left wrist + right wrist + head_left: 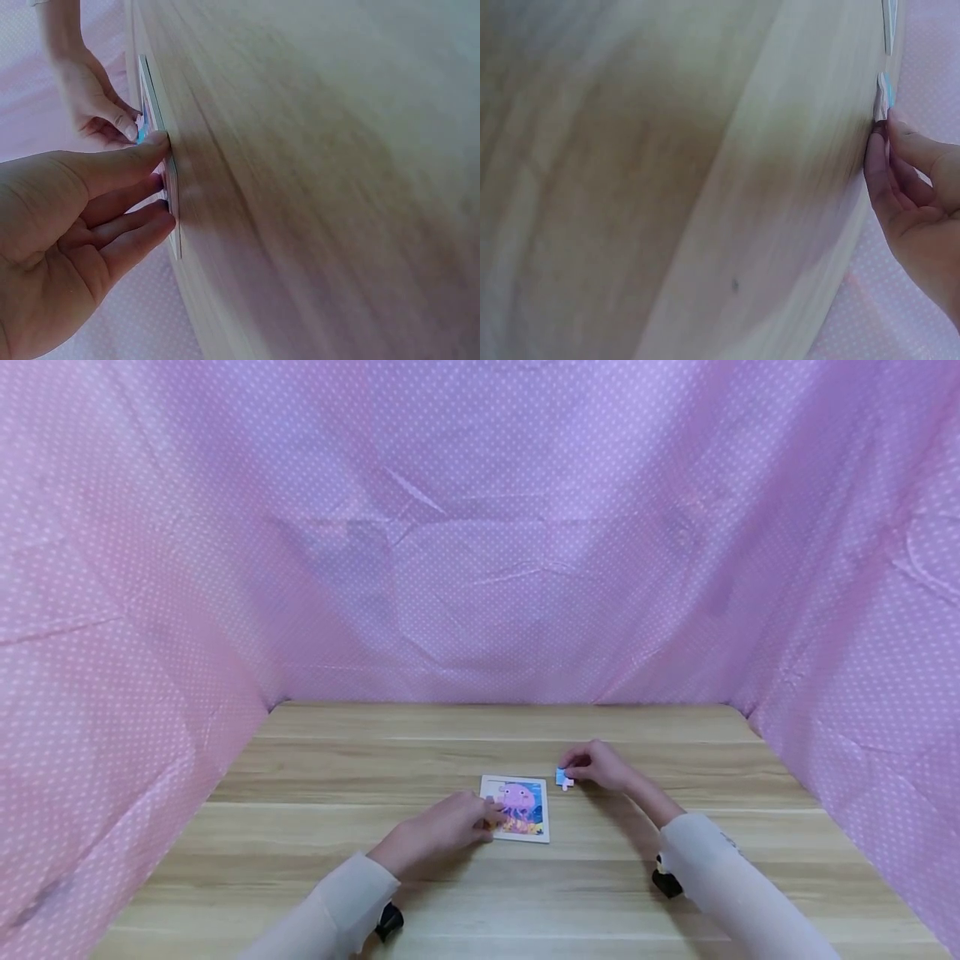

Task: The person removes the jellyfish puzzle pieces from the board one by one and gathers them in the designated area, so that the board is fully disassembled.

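On the table lies a square jigsaw puzzle (529, 810) in a pale frame, picturing a pink jellyfish-like creature over blue and yellow. Its upper left part shows pale, bare backing. My left hand (457, 822) is at the puzzle's left side, with bent fingers and thumb holding its edge and covering part of the picture. Just right of the frame, a light blue and pink puzzle piece (564, 778) is pinched between the thumb and fingers of my right hand (600, 766). In the right wrist view, the piece (886, 96) is tilted up close over the tabletop.
The wooden table (360, 735) has light and brown grain bands. Pink cloth with white dots (480, 610) hangs behind it and along both sides. Dark wrist devices (666, 883) are worn at both pale sleeves.
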Available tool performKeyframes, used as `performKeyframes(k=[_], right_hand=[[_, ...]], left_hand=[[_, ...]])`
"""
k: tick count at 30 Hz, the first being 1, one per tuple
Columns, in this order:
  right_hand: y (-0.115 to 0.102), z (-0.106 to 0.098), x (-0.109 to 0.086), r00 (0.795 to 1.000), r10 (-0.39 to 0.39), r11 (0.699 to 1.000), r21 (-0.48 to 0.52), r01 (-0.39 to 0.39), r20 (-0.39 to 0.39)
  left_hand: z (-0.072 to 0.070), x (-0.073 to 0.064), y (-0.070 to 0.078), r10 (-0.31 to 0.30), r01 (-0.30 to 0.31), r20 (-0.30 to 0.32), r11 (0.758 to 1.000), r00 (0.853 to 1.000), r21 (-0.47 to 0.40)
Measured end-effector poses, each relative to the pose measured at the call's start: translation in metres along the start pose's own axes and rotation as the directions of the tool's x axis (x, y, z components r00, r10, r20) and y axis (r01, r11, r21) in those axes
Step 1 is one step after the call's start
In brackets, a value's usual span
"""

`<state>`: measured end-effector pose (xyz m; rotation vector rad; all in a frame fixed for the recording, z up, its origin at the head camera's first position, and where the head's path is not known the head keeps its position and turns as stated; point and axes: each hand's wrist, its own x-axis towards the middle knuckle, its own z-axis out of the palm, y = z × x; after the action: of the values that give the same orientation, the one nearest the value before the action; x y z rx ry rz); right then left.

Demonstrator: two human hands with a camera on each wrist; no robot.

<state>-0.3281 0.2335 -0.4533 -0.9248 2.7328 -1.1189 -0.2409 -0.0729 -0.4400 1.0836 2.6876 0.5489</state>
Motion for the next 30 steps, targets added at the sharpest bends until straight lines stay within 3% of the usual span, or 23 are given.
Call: performKeyframes(k=[5, 13, 22, 30], right_hand=[[-0.0004, 0.0012, 0.0006, 1.000, -0.030, 0.999, -0.039, 0.030, -0.007], [-0.0005, 0.0029, -0.0002, 1.000, 0.005, 0.999, -0.046, -0.004, 0.010], [-0.0027, 0.0025, -0.0007, 0.999, 0.032, 0.997, -0.075, -0.031, 0.013], [-0.0060, -0.0030, -0.0007, 0.990, 0.138, 0.990, 0.035, -0.139, 0.016]], left_hand=[[-0.0002, 0.0009, 0.0003, 0.006, -0.006, -0.001, 1.000, 1.000, 0.012], [-0.0002, 0.0009, -0.0010, 0.069, -0.068, -0.017, 0.997, 0.997, 0.030], [-0.0004, 0.0001, -0.0016, 0.066, -0.066, -0.020, 0.998, 0.998, 0.012], [0.0000, -0.0004, -0.0012, 0.078, -0.078, -0.021, 0.996, 0.997, 0.031]])
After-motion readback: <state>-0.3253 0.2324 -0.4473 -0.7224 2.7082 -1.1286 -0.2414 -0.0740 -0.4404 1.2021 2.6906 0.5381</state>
